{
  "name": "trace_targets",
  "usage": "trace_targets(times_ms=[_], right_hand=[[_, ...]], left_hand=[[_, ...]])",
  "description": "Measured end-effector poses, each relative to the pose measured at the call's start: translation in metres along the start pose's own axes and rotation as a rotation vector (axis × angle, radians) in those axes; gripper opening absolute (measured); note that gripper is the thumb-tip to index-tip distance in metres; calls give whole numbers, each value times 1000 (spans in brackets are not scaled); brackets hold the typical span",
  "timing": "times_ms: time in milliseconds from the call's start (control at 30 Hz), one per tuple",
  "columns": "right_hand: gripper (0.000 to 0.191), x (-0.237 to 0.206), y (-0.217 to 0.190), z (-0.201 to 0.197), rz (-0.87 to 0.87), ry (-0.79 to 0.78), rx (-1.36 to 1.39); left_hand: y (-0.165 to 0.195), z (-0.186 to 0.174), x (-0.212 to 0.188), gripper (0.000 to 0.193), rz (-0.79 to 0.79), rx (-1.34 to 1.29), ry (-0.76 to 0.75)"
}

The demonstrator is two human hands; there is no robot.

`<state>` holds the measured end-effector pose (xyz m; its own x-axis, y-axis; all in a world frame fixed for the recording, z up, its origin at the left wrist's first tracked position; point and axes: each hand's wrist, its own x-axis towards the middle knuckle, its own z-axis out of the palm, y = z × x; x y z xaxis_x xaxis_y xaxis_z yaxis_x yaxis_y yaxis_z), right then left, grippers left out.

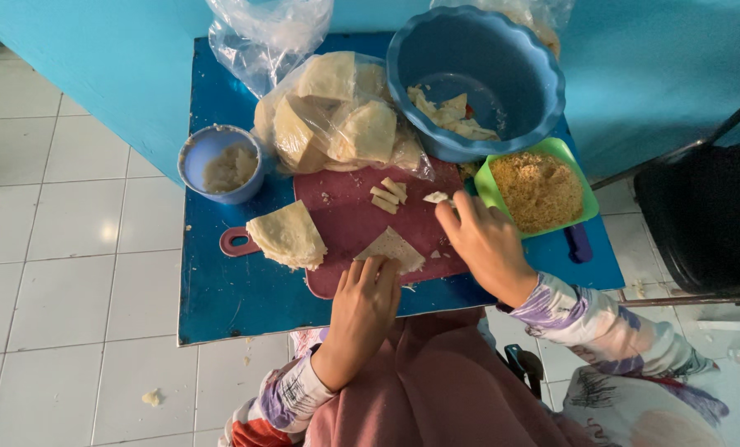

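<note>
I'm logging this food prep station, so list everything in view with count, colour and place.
table: one, blue, centre
cutting board: one, dark red, mid-table
single wrapper: one, pale, on board under left fingers
wrapper stack: one, cream, board's left end
cut strips: a few, pale, board top
small piece: one, pale, at right fingertips
small bowl: one, blue, left, holds paste
plastic bag: one, clear, holds wrappers
large bowl: one, blue, back right
green dish: one, holds crumbs
left hand: on wrapper
right hand: at small piece
</note>
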<state>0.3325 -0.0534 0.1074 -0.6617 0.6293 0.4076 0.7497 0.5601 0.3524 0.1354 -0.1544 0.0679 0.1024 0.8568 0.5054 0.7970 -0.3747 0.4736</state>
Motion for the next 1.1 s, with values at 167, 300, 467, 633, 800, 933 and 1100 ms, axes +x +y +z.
trace_targets(times_ms=[167, 300, 467, 633, 800, 933, 1100], right_hand=[[13, 7, 0, 14, 55, -3, -77], [24, 3, -7, 5, -42, 77, 186], [15, -5, 31, -29, 63, 172, 298], [26, -10, 100, -34, 223, 10, 100], [21, -15, 108, -2, 204, -72, 86], [5, -21, 108, 15, 222, -44, 98], [6, -25, 115, 18, 247, -31, 161]], left_hand=[[-3, -5, 0, 24, -9, -62, -17], [-5, -11, 2, 22, -95, 97, -7], [-9, -10, 6, 31, -117, 238, 79], [-10, -2, 2, 35, -200, 317, 74], [-11, 4, 2, 26, -267, 371, 44], [-11, 2, 3, 19, -232, 302, 16], [-11, 0, 7, 12, -191, 138, 33]])
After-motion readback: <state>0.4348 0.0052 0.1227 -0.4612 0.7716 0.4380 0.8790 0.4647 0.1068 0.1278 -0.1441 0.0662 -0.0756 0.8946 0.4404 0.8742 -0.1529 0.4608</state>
